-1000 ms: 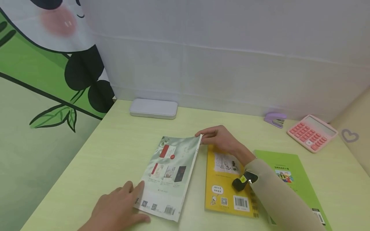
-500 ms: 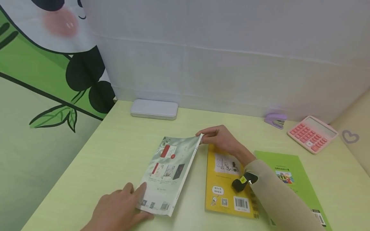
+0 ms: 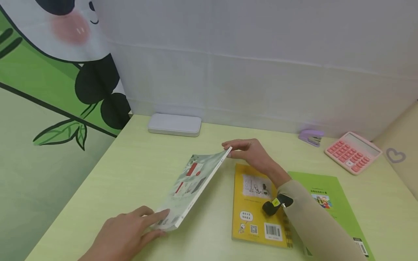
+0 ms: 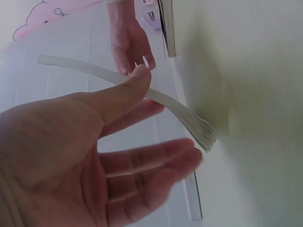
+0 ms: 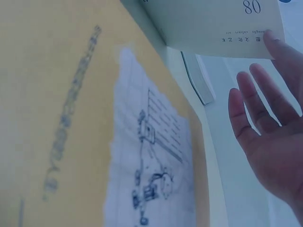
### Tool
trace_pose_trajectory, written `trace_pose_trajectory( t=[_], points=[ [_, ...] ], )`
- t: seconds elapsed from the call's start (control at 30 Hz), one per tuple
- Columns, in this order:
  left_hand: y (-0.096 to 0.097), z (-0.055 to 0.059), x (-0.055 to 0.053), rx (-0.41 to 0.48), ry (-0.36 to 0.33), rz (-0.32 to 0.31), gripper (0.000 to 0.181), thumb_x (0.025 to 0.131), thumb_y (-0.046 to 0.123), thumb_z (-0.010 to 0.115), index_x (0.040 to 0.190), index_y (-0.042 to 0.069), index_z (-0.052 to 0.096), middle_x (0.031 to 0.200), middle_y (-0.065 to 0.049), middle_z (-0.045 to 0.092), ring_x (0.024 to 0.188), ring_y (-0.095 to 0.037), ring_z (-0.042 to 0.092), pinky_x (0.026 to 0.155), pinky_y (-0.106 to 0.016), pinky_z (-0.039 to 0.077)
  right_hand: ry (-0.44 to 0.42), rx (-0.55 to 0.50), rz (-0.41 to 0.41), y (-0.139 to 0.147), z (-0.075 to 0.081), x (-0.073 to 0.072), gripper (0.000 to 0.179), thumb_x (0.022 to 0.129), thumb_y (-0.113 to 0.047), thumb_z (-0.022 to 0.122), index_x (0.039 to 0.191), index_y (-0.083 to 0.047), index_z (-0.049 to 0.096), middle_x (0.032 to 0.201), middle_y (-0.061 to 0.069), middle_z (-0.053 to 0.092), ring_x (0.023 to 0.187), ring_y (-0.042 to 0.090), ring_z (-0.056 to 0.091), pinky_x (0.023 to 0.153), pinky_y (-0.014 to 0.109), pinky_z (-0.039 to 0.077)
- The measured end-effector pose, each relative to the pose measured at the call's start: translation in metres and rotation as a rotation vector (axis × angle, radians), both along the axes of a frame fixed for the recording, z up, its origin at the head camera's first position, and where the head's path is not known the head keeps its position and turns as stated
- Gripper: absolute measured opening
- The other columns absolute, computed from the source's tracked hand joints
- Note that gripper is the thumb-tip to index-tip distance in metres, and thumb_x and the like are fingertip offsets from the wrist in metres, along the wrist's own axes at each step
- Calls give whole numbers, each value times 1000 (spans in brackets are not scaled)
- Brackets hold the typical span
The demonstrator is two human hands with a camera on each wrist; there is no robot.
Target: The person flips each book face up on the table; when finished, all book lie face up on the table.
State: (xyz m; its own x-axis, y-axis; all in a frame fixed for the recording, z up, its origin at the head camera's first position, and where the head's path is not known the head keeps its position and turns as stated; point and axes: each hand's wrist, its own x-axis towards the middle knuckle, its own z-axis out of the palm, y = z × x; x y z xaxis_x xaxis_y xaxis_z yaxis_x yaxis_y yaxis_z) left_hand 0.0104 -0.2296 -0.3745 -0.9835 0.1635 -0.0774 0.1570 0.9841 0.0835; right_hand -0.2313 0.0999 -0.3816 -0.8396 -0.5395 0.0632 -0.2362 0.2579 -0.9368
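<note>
Fingers of the left hand [image 3: 125, 230] pinch the pale book [image 3: 188, 184] at its near end, the right hand [image 3: 252, 152] its far corner; it tilts over the surface [image 3: 140, 166], left of the yellow book [image 3: 249, 204].

The person's right sleeve [image 3: 321, 223] was long and plain beige. Near its end sat a small, rounded black device [image 3: 270, 208] on a black strap [image 3: 287, 199], bearing a yellow-green label [image 3: 276, 202]. Left hand [image 3: 122, 230] and right hand [image 3: 250, 152] were bare.
</note>
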Motion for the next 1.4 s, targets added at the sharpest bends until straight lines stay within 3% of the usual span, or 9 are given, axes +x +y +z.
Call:
trace_pose_trajectory(
  t=[0.1,0.2,0.53,0.7,0.87,0.97,1.13,1.23,1.4],
  points=[
    [-1,2,3,62,138,-58,48,85,42,87,131,43,74,108,17,71,75,-4,68,56,-26,46,-4,-17,-17,0,4,1,28,97,-19,77,124,-11,79,138,-1,72,136,22,62,119,49,42],
    [0,7,2,136,204,-57,49,82,31,91,128,40,77,106,18,74,78,-3,69,60,-24,51,-10,-50,-29,1,7,1,27,97,-19,78,124,-13,79,135,1,74,135,21,63,119,50,42],
    [-8,7,-6,267,487,-105,46,72,15,95,115,25,84,92,12,82,72,-2,72,60,-21,55,-15,-147,-130,-4,15,2,32,97,-13,77,126,-2,75,123,8,78,115,14,72,105,32,55],
    [-9,9,-7,334,498,-67,40,74,13,94,113,18,83,90,5,82,63,6,60,53,-17,46,-9,-122,-203,-7,21,3,35,96,-17,79,128,-5,75,117,1,79,111,13,72,104,34,54],
    [-9,15,-8,424,459,-31,49,81,7,89,127,18,76,84,9,78,58,11,42,49,-14,39,-14,-165,-210,-10,24,3,37,94,-10,80,130,-5,74,115,0,79,107,13,74,100,32,58],
    [-10,19,-8,461,477,-36,64,82,3,88,140,18,67,83,9,78,57,11,42,49,-14,39,-3,-184,-207,-12,25,3,39,94,-7,80,133,-4,72,118,3,78,106,12,75,99,31,59],
    [-9,22,-9,461,431,46,95,87,5,85,166,21,35,88,5,80,58,8,44,51,-19,42,15,-166,-220,-14,27,4,42,95,-8,79,136,-8,72,124,8,77,106,11,75,100,32,58],
    [-7,23,-9,474,414,80,105,89,6,83,171,22,20,90,1,81,57,7,46,51,-21,44,19,-167,-226,-14,29,5,44,95,-8,79,138,-9,71,125,11,77,105,11,75,100,32,58],
    [-5,23,-10,526,404,102,108,90,4,82,172,26,14,92,-2,81,55,7,49,51,-21,47,42,-200,-230,-13,30,6,48,94,-5,79,141,-9,69,119,7,79,101,7,76,97,27,59]
  ],
)
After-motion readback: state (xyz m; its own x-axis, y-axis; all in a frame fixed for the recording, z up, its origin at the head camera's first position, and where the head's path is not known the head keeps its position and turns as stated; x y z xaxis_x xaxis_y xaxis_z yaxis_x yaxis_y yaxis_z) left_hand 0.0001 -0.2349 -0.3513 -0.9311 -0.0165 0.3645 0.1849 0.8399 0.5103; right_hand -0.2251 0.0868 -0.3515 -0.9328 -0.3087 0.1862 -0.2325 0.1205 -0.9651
